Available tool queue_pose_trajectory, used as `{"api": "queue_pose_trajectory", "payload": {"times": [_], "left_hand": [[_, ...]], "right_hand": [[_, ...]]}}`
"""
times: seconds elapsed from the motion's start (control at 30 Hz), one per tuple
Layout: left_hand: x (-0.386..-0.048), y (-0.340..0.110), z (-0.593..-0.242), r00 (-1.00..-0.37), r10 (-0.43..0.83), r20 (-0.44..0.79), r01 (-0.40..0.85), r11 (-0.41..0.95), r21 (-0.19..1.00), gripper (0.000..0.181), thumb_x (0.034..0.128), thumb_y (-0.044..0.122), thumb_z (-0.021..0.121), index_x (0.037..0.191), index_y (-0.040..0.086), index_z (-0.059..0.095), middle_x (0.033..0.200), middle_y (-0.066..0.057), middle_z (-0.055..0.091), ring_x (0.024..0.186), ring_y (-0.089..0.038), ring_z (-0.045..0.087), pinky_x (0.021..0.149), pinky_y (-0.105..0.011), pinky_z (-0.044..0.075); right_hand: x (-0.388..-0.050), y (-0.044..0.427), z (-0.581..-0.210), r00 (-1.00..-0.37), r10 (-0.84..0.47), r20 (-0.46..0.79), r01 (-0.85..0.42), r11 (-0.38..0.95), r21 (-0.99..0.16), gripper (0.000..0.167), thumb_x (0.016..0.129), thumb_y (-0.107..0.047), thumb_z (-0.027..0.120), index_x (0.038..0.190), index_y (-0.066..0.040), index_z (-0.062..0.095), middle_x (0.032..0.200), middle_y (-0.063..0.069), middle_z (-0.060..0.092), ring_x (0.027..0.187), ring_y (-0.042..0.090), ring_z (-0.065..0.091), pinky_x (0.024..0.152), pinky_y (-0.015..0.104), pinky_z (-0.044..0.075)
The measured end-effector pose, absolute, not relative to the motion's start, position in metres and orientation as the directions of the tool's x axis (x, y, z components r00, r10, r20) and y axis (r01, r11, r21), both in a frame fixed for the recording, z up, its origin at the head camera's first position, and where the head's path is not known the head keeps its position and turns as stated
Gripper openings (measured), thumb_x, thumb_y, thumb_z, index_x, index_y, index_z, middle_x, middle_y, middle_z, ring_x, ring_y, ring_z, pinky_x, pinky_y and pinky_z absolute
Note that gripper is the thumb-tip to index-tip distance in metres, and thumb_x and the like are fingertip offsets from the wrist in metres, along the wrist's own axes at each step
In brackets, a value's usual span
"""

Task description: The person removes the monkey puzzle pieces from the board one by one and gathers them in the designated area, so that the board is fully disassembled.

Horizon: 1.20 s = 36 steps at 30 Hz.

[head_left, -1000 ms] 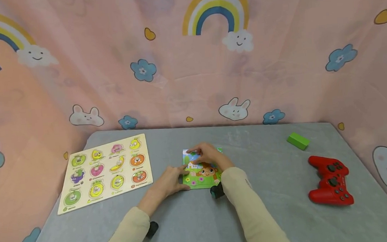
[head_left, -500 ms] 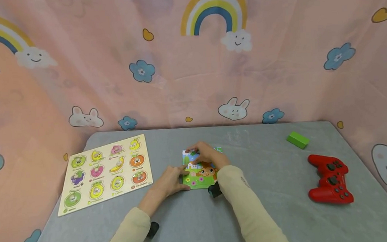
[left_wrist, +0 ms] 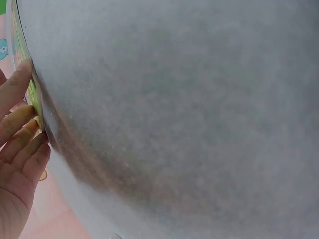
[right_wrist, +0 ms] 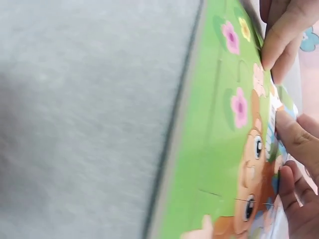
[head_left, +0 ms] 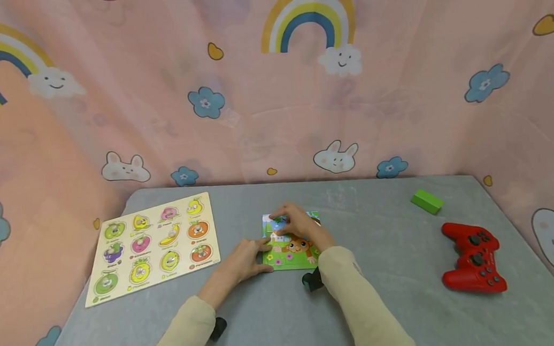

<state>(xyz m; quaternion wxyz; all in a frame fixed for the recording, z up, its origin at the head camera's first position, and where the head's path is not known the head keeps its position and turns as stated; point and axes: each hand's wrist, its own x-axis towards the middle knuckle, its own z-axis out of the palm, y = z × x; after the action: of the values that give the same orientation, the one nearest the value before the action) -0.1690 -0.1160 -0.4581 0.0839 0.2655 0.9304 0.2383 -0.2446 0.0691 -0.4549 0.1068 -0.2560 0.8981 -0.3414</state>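
Observation:
A small jigsaw puzzle (head_left: 288, 259) with a monkey, flowers and a house on green lies flat at the table's middle. My left hand (head_left: 244, 258) rests at its left edge, fingers fairly straight, the thumb by the near left corner. In the left wrist view the left fingertips (left_wrist: 35, 112) touch the board's edge. From the right, my right hand (head_left: 304, 229) reaches over the puzzle's upper part. Its bent thumb and fingers (right_wrist: 294, 134) seem to pinch a puzzle piece against the board; the hand covers most of that piece.
A wooden fruit knob puzzle (head_left: 153, 230) lies on the left of the grey table (head_left: 385, 272). On the right are a green block (head_left: 427, 201) and a red game controller (head_left: 473, 258). A pink patterned curtain (head_left: 263, 115) hangs around the table's back and sides.
Both hands stay at the jigsaw puzzle. The right wrist and forearm shift slightly, first left, then back right. The left hand holds its place, and the other objects lie still.

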Motion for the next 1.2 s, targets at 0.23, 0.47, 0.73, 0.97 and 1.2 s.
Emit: {"api": "queue_pose_trajectory", "payload": {"times": [0.23,0.47,0.73,0.97,1.2], "left_hand": [[-0.168,-0.115,-0.457,-0.848,0.528,-0.036,0.446,0.749,0.490,0.049,0.0784,0.024,0.080,0.118,-0.001,0.067,0.134,-0.017,0.055,0.120,-0.034,0.054,0.092,-0.042,0.050],[-0.167,-0.114,-0.458,-0.846,0.531,-0.038,0.452,0.754,0.476,0.049,0.0783,0.025,0.080,0.118,-0.001,0.067,0.134,-0.017,0.055,0.120,-0.034,0.054,0.094,-0.041,0.049],[-0.167,-0.113,-0.456,-0.853,0.520,-0.050,0.434,0.758,0.488,0.050,0.0784,0.024,0.080,0.119,-0.001,0.066,0.135,-0.017,0.054,0.121,-0.033,0.053,0.095,-0.042,0.048],[-0.167,-0.113,-0.457,-0.849,0.526,-0.040,0.441,0.749,0.494,0.049,0.0780,0.022,0.080,0.118,-0.002,0.066,0.134,-0.019,0.054,0.122,-0.036,0.052,0.097,-0.042,0.047],[-0.167,-0.114,-0.456,-0.847,0.530,-0.038,0.443,0.744,0.500,0.049,0.0775,0.021,0.081,0.117,-0.003,0.066,0.133,-0.020,0.054,0.122,-0.037,0.052,0.098,-0.043,0.045]], "right_hand": [[-0.240,0.070,-0.460,-0.857,-0.512,0.063,-0.401,0.585,-0.705,0.043,0.079,-0.001,0.075,0.121,0.002,0.064,0.119,0.018,0.057,0.097,0.030,0.058,0.083,0.035,0.053],[-0.240,0.072,-0.468,-0.882,-0.470,0.036,-0.307,0.514,-0.801,0.041,0.080,0.004,0.072,0.120,0.005,0.064,0.119,0.018,0.056,0.103,0.033,0.061,0.085,0.032,0.054],[-0.244,0.087,-0.478,-0.912,-0.407,0.045,-0.208,0.364,-0.908,0.038,0.080,0.001,0.074,0.117,0.007,0.065,0.116,0.021,0.062,0.102,0.032,0.063,0.082,0.034,0.055],[-0.244,0.100,-0.479,-0.924,-0.382,-0.016,-0.078,0.230,-0.970,0.038,0.081,0.000,0.074,0.117,0.009,0.064,0.107,0.024,0.067,0.091,0.026,0.068,0.075,0.032,0.057],[-0.243,0.111,-0.479,-0.937,-0.346,-0.055,-0.008,0.179,-0.984,0.038,0.082,0.002,0.072,0.117,0.009,0.064,0.114,0.025,0.065,0.100,0.028,0.066,0.081,0.032,0.056]]}}
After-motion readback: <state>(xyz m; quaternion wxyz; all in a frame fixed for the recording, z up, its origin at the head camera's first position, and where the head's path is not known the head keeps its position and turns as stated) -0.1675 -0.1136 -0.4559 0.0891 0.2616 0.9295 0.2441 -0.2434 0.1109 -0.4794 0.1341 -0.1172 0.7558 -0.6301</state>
